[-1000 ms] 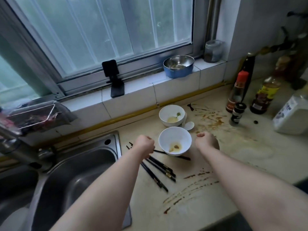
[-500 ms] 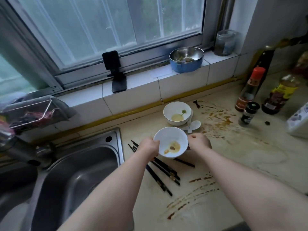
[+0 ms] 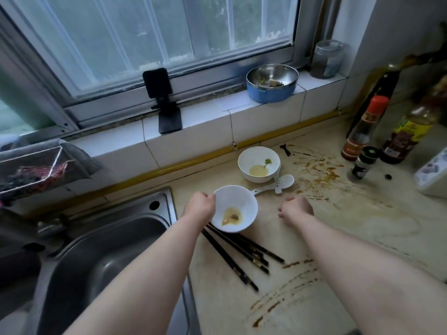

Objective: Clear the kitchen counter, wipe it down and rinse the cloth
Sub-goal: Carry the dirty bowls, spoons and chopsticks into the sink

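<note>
Right hand [image 3: 296, 209] has come off the near bowl [image 3: 238, 204] since half a second ago; bowl has shifted left toward the sink [image 3: 116, 257], now carried by the left hand [image 3: 202, 206] alone. Left hand pinches the bowl's left rim, thumb side over the edge. Right hand hovers low over the counter [image 3: 350, 238] just right of the bowl, fingers curled under, holding nothing. Bowl sits centre frame, tipped a bit toward the camera, brown dregs pooled in the bottom, its near edge over the top ends of the black chopsticks [image 3: 244, 255]; can't tell if it's fully off the counter. Far bowl [image 3: 258, 163] with yellowish liquid is behind it by the tiled wall, white spoon [image 3: 283, 182] touching its base. Brown sauce stains [image 3: 319, 170] right of centre, more streaks [image 3: 285, 293] lower centre. No cloth clearly in view. Step looks like: clearing dishes, first bowl going to the sink. To do it well: one-hand rim pinch is weak, so keep the bowl level so dregs don't drip on the counter, lift clear of the chopsticks before moving sideways so they don't scatter, set it low in the basin rather than dropping it. Free right hand is well placed for the far bowl or the chopsticks.
</note>
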The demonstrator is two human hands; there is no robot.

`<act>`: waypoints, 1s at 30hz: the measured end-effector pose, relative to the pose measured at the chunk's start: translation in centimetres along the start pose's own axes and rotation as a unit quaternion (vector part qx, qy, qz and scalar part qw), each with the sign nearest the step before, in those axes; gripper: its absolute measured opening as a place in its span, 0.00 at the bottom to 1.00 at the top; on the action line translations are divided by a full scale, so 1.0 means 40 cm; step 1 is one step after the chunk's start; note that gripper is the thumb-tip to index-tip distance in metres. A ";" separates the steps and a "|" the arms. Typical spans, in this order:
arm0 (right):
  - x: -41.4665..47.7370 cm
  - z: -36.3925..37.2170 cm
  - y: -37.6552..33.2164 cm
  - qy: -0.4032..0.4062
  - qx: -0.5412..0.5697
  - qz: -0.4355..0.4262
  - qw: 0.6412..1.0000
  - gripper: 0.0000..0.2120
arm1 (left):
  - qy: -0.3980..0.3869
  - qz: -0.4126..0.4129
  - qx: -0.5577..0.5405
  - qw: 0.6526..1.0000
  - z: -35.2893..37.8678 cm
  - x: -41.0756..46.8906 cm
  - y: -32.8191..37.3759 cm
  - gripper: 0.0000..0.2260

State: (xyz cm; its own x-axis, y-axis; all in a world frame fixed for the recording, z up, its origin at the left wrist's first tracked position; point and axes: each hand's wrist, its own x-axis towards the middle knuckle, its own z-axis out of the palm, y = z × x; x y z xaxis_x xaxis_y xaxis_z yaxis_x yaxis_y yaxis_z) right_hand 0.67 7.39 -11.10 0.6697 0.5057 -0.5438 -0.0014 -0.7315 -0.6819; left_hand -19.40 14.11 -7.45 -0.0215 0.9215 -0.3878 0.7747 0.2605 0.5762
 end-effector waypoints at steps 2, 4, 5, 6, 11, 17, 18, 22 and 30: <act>0.010 -0.014 -0.012 -0.003 0.041 0.021 0.999 0.15 | 0.022 0.000 -0.010 1.000 0.007 0.007 0.015 0.16; 0.023 -0.021 -0.029 -0.030 0.072 0.020 0.997 0.07 | 0.042 -0.010 -0.017 0.999 0.012 0.013 0.032 0.16; 0.028 -0.022 -0.036 -0.040 0.081 0.010 0.996 0.05 | 0.050 -0.013 -0.013 0.999 0.015 0.017 0.040 0.16; 0.035 -0.020 -0.041 -0.050 0.090 0.003 0.995 0.04 | 0.058 -0.014 -0.009 0.998 0.017 0.019 0.048 0.16; 0.098 -0.004 -0.039 -0.094 0.101 0.026 0.990 0.08 | 0.091 -0.022 0.001 0.996 0.054 0.017 0.116 0.14; 0.133 0.021 -0.068 -0.120 0.101 0.062 0.986 0.09 | 0.139 -0.030 0.018 0.990 0.070 -0.002 0.162 0.12; 0.134 0.025 -0.074 -0.129 0.102 0.069 0.984 0.06 | 0.146 -0.024 0.020 0.989 0.070 0.000 0.168 0.12; 0.138 0.012 -0.079 -0.146 0.092 0.056 0.983 0.04 | 0.169 -0.003 0.052 0.984 0.074 -0.010 0.197 0.11; 0.168 -0.111 -0.063 -0.149 0.138 0.023 0.979 0.03 | 0.151 0.071 0.147 0.975 0.143 -0.051 0.288 0.13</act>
State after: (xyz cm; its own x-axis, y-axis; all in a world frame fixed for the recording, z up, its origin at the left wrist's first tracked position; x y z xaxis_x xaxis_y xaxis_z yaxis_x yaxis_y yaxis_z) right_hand 8.46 10.59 -10.87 0.4176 0.6157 -0.6682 -0.2544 -0.6268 -0.7365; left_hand -6.81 13.58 -4.15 -0.0522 0.9966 -0.0643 0.9303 0.0719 0.3596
